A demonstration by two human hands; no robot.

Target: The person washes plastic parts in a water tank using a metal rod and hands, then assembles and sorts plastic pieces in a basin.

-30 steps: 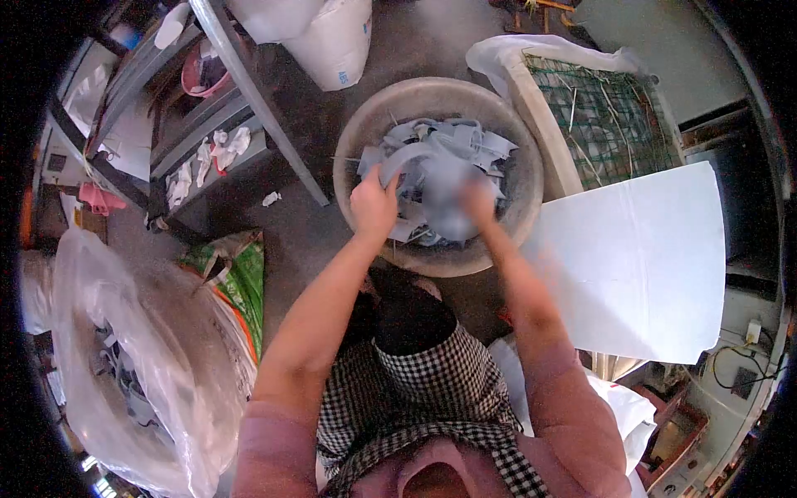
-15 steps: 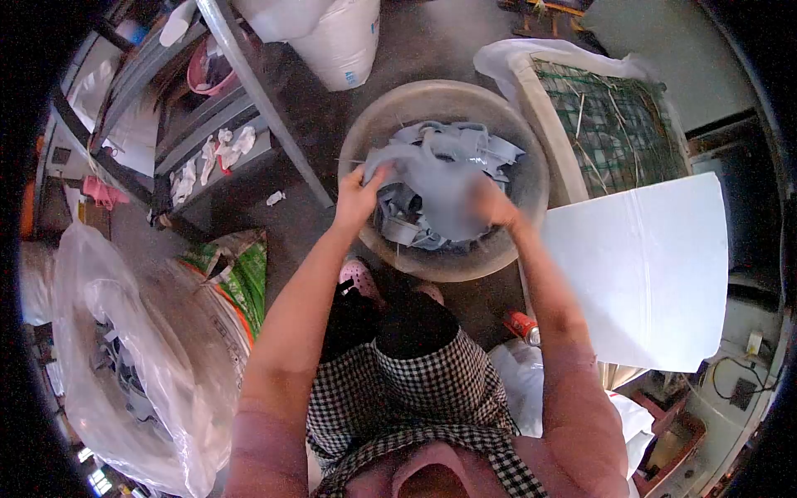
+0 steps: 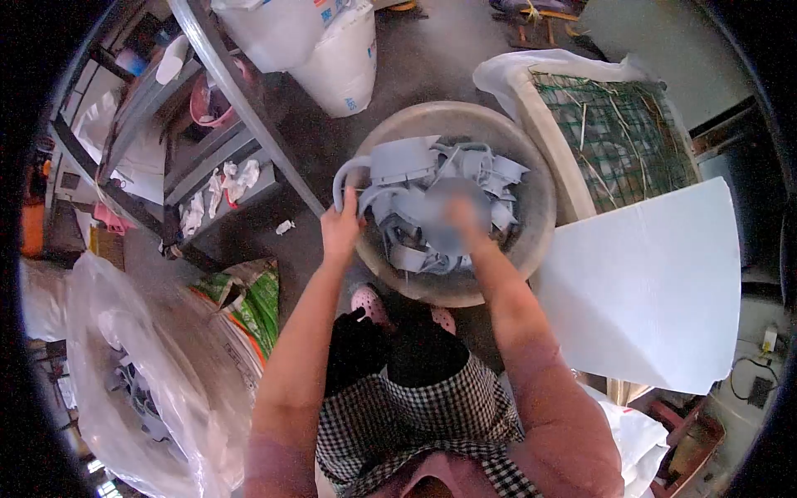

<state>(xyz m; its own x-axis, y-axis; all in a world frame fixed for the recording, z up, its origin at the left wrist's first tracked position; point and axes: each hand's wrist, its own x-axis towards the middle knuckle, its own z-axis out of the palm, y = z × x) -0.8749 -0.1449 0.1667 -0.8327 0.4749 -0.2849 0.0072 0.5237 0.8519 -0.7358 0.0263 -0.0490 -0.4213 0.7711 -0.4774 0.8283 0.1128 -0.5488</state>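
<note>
A large round tub (image 3: 531, 249) stands on the floor in front of my knees, heaped with grey plastic pieces (image 3: 407, 256). My left hand (image 3: 340, 228) is closed round the curved end of a grey plastic part (image 3: 404, 161) at the tub's left rim. That part reaches over the heap to the right. My right hand (image 3: 467, 217) is over the middle of the heap, blurred, so its fingers and anything in them cannot be made out.
A white board (image 3: 643, 290) leans at the right, below a netted frame (image 3: 610, 137). On the left are a metal rack (image 3: 249, 104), a clear plastic bag (image 3: 195, 386) with grey pieces, and a green sack (image 3: 261, 307). White sacks (image 3: 344, 62) stand behind.
The part in my left hand has swung up and left, and its curved end now shows beyond the tub's rim. My right hand has shifted left. The whole view has tilted slightly.
</note>
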